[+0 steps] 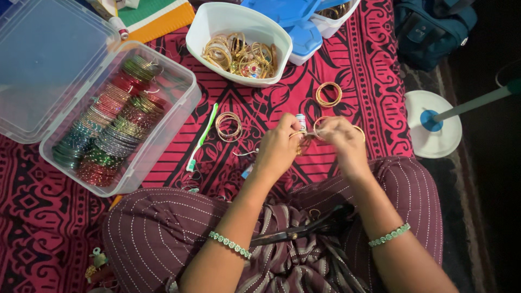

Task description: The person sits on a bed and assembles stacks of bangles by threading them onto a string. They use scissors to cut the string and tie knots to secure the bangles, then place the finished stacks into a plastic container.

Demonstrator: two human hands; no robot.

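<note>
Scissors [296,232] loose across lap, likely to slide off if the knees shift; left hand [278,149] and right hand [337,140], fingers pinched together on gold bangles [306,135] above the cloth [358,70]; a loosened pinch would drop them; beyond, bowl [239,43].

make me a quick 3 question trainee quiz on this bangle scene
1. True or false: the left hand and right hand both hold gold bangles.
2. The clear box of coloured bangles lies on which side of the person: A left, B right?
3. What lies on the person's lap?

Key: 1 true. 2 A. 3 black scissors.
</note>
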